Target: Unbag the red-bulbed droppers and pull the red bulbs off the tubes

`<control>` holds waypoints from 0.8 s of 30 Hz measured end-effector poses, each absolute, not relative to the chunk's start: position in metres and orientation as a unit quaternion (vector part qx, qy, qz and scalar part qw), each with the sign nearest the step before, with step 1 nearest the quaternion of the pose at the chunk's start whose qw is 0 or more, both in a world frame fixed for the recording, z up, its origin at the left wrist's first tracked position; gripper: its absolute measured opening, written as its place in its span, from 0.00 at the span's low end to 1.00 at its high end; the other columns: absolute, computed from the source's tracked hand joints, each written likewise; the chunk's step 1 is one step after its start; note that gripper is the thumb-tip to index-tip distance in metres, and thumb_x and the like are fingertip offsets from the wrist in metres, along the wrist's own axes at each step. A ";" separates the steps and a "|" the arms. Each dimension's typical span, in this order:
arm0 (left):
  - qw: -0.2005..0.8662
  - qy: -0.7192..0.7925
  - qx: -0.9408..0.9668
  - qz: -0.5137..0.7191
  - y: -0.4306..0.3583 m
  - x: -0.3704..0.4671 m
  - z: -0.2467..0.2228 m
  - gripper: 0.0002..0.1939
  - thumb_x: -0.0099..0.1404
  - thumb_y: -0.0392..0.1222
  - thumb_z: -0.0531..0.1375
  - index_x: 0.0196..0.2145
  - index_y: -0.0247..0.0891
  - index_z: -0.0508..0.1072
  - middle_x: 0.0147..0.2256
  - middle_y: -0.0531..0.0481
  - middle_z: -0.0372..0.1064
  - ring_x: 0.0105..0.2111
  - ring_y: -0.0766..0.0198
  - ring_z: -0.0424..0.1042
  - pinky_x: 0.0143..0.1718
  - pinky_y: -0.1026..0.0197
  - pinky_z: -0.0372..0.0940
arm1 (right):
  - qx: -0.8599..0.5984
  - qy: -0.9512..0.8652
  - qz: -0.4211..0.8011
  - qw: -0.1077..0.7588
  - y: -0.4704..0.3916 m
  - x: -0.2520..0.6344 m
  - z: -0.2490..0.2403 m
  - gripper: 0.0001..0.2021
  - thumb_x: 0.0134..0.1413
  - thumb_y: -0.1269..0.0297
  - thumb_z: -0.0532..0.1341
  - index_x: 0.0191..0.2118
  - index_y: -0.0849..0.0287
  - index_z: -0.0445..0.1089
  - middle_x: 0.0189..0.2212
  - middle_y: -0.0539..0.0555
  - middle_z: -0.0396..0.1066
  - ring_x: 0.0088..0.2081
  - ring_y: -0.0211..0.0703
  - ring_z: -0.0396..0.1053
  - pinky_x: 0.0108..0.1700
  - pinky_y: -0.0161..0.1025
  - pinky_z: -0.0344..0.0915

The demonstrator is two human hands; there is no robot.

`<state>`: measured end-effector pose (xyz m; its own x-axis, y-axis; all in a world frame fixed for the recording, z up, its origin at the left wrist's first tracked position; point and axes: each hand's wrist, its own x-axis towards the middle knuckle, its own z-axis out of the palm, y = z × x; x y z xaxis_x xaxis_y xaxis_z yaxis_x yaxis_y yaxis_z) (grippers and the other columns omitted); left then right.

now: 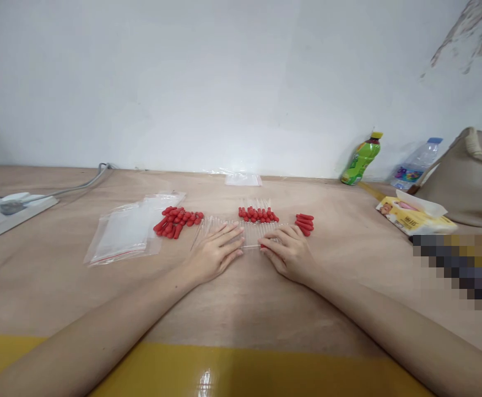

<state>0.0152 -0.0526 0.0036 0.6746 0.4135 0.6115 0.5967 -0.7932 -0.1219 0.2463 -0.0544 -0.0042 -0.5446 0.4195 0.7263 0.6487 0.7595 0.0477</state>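
Observation:
A row of thin clear tubes (250, 236) lies side by side on the wooden table. My left hand (218, 251) rests palm down over the tubes' left part, fingers stretched out. Over their right part lies my right hand (288, 252), its fingers slightly bent and apart; a bit of red shows beneath its fingertips. Just behind the tubes, red rubber bulbs (258, 214) stand in a row, with clear tips pointing toward the wall. A heap of red bulbs (176, 221) sits left of my left hand, and a few more red bulbs (304, 224) lie beyond my right hand.
Clear zip bags (123, 230) lie at the left, near a white power strip (26, 207). Another bag (243, 180) is by the wall. At the right are a green bottle (361, 160), a clear bottle (417, 164), a tissue pack (416, 216) and a beige bag (466, 179).

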 end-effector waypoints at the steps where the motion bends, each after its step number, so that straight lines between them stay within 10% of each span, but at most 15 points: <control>1: 0.168 -0.272 -0.900 -0.295 -0.053 0.017 0.004 0.14 0.65 0.40 0.52 0.46 0.36 0.68 0.50 0.44 0.65 0.54 0.58 0.60 0.55 0.50 0.59 | -0.306 -0.865 -0.149 0.368 -0.054 0.243 -0.004 0.07 0.54 0.67 0.56 0.38 0.57 0.70 0.34 0.53 0.71 0.37 0.42 0.63 0.42 0.42 0.54; 24: 0.131 -0.235 -0.910 -0.315 -0.059 0.022 0.009 0.09 0.64 0.34 0.50 0.34 0.33 0.71 0.35 0.46 0.73 0.41 0.63 0.72 0.53 0.55 0.63 | -0.207 -0.878 -0.118 0.415 -0.051 0.233 -0.010 0.07 0.53 0.69 0.58 0.38 0.60 0.72 0.33 0.53 0.74 0.37 0.41 0.68 0.40 0.39 0.70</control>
